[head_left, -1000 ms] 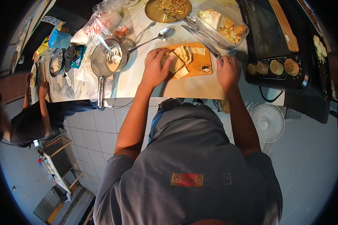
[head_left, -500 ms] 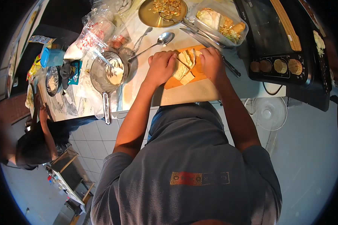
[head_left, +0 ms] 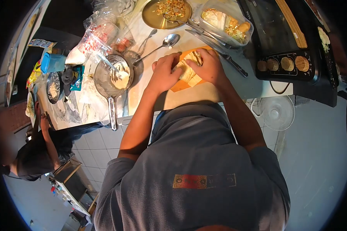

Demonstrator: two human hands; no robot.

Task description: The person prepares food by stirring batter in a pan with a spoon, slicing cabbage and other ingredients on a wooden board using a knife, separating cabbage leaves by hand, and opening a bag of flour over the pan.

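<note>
Pale marbled table (head_left: 137, 90) fills the head view's upper half. On its orange rectangular cutting board (head_left: 178, 86) lie thin, pale-yellow folded pieces (head_left: 189, 74), between the left hand (head_left: 167, 72) and right hand (head_left: 209, 68). Both curve over them, touching; whether either grips cannot be told. One black-handled steel knife (head_left: 236, 66) lies beside the right.

Pale marbled desk (head_left: 252, 87), lit warm near middle. Directly on it: orange wooden cutting board (head_left: 176, 87) at front; round silver metal pan (head_left: 100, 79) to left, handle jutting past front edge; shiny metal spoon (head_left: 172, 39) between pan and round gold-brown plate (head_left: 168, 24); black-handled steel knife (head_left: 236, 66) beside board; clear rectangular plastic container (head_left: 235, 42) behind knife; crinkled clear plastic bag (head_left: 100, 36) behind pan; black flat-topped cooker (head_left: 268, 38) at right.
</note>
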